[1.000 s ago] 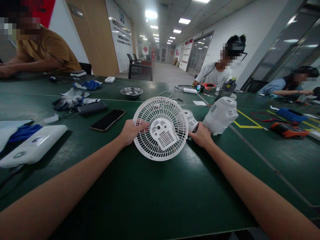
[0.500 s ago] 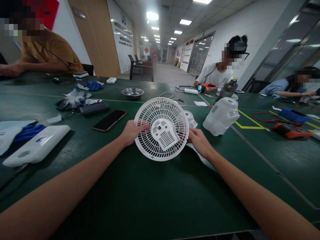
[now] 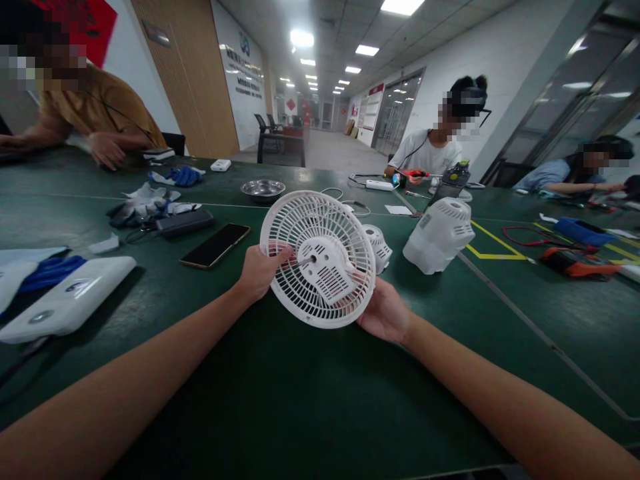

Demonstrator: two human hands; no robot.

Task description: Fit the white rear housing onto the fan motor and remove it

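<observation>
The person's forearms stretch over the green counter (image 3: 300, 407) towards a white fan head (image 3: 323, 260), straight ahead at twelve o'clock, its slatted face tipped up towards them. I can't tell whether its lower rim touches the surface. Reading that round rim as a dial, the left hand (image 3: 259, 272) pinches it at nine, thumb over the slats; the right hand (image 3: 386, 312) holds it at four, fingers mostly behind. The disc has no long axis, but its vented housing (image 3: 334, 285) does, slanting from ten, where the left thumb lies near the shaft hole, down to four, the right hand's side, so the right is nearer the vented end.

Beyond, as the person faces, a dark phone (image 3: 215, 245) lies towards eleven, a translucent white container (image 3: 439, 237) at one; farther off, a co-worker in white (image 3: 433, 153) sits near one.
</observation>
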